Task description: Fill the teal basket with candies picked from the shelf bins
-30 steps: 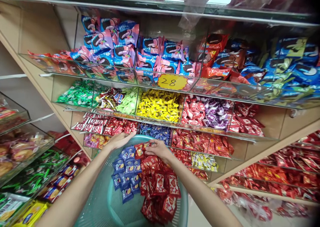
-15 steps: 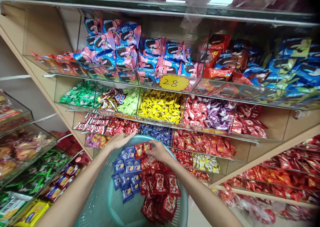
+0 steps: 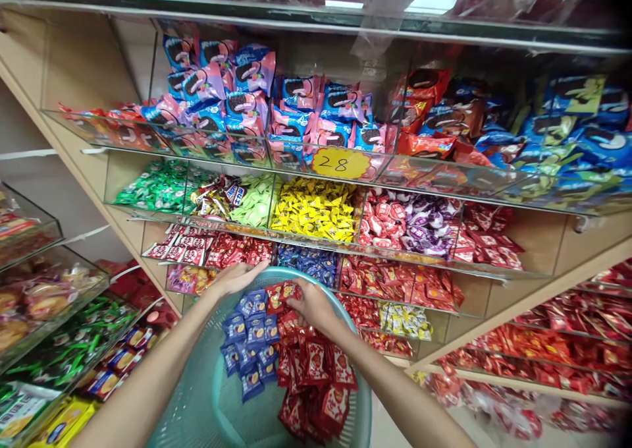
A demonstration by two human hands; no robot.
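A teal plastic basket [image 3: 207, 395] sits below me, holding a pile of red snack packets [image 3: 316, 375] and several blue packets [image 3: 249, 346]. My left hand [image 3: 236, 277] grips the basket's far rim, fingers curled over it. My right hand [image 3: 311, 303] is closed on a red packet [image 3: 279, 294] at the top of the red pile, just inside the far rim. Straight ahead of both hands stand clear shelf bins of red packets [image 3: 232, 249] and blue candies [image 3: 309, 260].
Tiered clear bins fill the wooden rack: cookie packs [image 3: 257, 99] on top, green, yellow [image 3: 316, 211] and red-purple candies below, a yellow "28" price tag [image 3: 340, 163]. More bins of snacks stand at the left [image 3: 49, 303] and lower right [image 3: 567, 349].
My right hand has shifted slightly and tightened its fingers on the red packet at the top of the pile. The left hand stays on the basket rim.
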